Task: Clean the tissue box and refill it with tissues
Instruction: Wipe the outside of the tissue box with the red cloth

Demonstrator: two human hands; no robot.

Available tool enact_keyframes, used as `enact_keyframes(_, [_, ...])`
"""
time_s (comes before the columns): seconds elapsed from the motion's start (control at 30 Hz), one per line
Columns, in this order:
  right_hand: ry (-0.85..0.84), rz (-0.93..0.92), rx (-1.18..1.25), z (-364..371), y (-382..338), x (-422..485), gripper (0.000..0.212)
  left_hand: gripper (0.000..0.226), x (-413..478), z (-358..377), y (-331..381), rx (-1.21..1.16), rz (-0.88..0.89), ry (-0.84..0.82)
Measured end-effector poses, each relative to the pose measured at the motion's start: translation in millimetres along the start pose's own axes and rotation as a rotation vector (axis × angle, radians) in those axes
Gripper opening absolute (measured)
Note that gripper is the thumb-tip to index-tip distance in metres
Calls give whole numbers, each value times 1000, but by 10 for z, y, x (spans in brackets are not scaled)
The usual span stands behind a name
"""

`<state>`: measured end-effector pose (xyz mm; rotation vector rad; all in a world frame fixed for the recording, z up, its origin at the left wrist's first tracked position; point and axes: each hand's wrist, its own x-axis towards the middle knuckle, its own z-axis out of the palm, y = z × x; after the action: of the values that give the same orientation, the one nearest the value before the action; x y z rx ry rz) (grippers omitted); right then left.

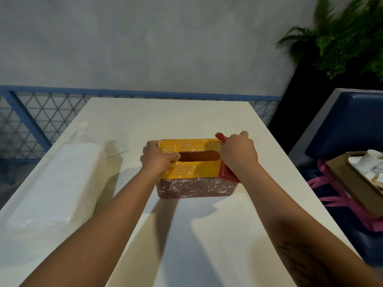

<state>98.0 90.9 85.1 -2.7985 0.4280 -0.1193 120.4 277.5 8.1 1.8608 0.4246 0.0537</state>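
A tissue box [192,172] with a yellow lid and a dark red base stands in the middle of the white table [165,117]. White specks of dust cover its lid and front wall. The oval slot in the lid shows no tissue. My left hand [158,159] grips the box's left end, thumb at the slot's edge. My right hand [239,153] presses a red cloth [228,172] against the lid's right end. A large plastic-wrapped pack of white tissues [56,183] lies on the table to the left.
A blue cushioned seat [348,125] stands to the right, bearing a brown tray [352,183] with a white paper cup [371,158] and pink straps. A potted fern [342,34] is at the back right. A blue lattice railing [31,121] runs behind the table.
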Motion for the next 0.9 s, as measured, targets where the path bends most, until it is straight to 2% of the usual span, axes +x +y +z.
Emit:
enact_keyframes(0.17, [-29,-100,-117,33,-199,-22,32,103,51,19,-38,-16,12,0])
enact_keyframes(0.33, [-15,-341,-196,184,-460,-79,29,77,60,26,-26,-13,12,3])
enact_keyframes(0.43, [-75,-453,-169,274,-591,-109,28,70,74,25,-32,19,1,-5])
enact_keyframes(0.5, [-178,-400,68,208,-579,-97,22,72,85,29,-41,17,-3,-5])
enact_keyframes(0.6, [-367,-190,612,-5,-402,-40,17,77,99,34,-63,-2,0,2])
enact_keyframes(0.67, [-338,-69,845,-132,-214,8,18,83,80,26,-47,-2,6,-2])
enact_keyframes(0.7, [-277,-36,868,-184,-119,41,19,87,66,20,-34,6,9,-6])
enact_keyframes(0.8, [-88,-29,580,-280,111,150,22,101,18,4,1,15,5,-1])
enact_keyframes(0.9, [-84,-62,315,-216,181,205,25,103,40,11,-32,-3,14,-11])
